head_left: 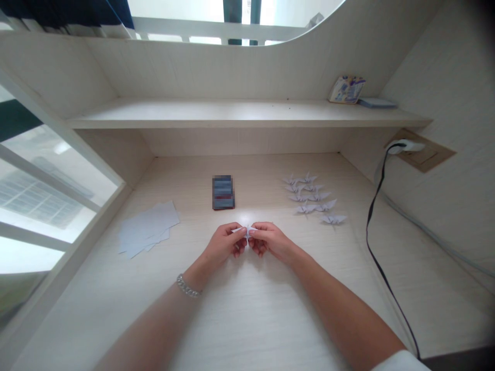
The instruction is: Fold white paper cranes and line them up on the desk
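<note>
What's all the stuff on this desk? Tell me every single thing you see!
small folded paper: one, white, pinched between both hands
paper cranes: about nine, white, in rows on the desk's right
paper sheets: loose pile, pale blue-grey, desk's left
flat dark thing: one, blurred stripes, behind the hands
colourful pack: one, shelf's right end, leaning
flat blue thing: one, beside the pack
plug: one, white, in the wall socket
cable: one, black, from the plug across the desk
shelf: one, pale wood
desk: one, pale wood
bracelet: one, silver, left wrist
left hand: one, pinching the paper
right hand: one, pinching the paper
</note>
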`<state>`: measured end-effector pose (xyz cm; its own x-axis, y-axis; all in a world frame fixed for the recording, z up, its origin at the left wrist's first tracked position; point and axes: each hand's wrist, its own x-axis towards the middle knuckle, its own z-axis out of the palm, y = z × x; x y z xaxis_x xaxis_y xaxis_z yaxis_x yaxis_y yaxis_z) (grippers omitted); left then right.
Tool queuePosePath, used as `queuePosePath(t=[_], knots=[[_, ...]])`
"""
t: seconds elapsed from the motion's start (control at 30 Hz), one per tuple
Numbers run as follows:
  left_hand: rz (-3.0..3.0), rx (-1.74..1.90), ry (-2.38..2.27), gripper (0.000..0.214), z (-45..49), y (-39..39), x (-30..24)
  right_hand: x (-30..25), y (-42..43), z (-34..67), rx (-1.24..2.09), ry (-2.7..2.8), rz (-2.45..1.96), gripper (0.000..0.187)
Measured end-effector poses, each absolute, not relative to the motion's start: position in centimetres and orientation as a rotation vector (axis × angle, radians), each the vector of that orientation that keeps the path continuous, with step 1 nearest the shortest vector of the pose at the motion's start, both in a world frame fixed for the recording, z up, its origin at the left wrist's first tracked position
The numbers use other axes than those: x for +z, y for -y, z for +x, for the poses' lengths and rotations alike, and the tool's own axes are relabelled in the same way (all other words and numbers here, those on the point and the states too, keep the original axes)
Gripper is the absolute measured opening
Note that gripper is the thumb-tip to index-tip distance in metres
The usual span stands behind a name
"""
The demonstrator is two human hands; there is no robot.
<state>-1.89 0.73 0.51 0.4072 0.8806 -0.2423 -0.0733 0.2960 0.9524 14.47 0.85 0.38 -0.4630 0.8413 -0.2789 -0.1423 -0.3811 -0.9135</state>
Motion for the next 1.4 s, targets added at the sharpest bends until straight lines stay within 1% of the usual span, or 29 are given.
queuePosePath(t=[0.1,0.2,0.43,0.63,0.93,1.07,1.4], knots=[[1.032,0.751,-0.934,0.033,-1.78,-0.64,0.44,0.17,-0.91,14.29,1.921,1.109,-1.005,0.028],[0.974,0.755,-0.913,0.031,-1.7,-0.65,0.51,0.04,-0.94,14.1,1.913,1.045,-0.973,0.03],[0.829,0.812,-0.818,0.027,-1.53,-0.5,1.08,0.35,-0.66,13.86,1.98,0.845,-0.83,0.025],[0.738,0.894,-0.758,0.03,-1.12,0.01,1.37,0.7,-0.49,13.56,1.963,0.751,-0.794,0.023],[0.698,0.946,-0.648,0.022,-1.0,0.23,1.03,0.57,-0.34,13.45,1.973,0.706,-0.708,0.025],[0.699,0.959,-0.636,0.023,-0.97,0.3,1.05,0.54,-0.27,13.42,1.984,0.701,-0.651,0.024],[0.882,0.925,-0.805,0.023,-1.22,-0.12,0.56,0.59,-0.67,13.84,1.916,0.826,-0.793,0.024]])
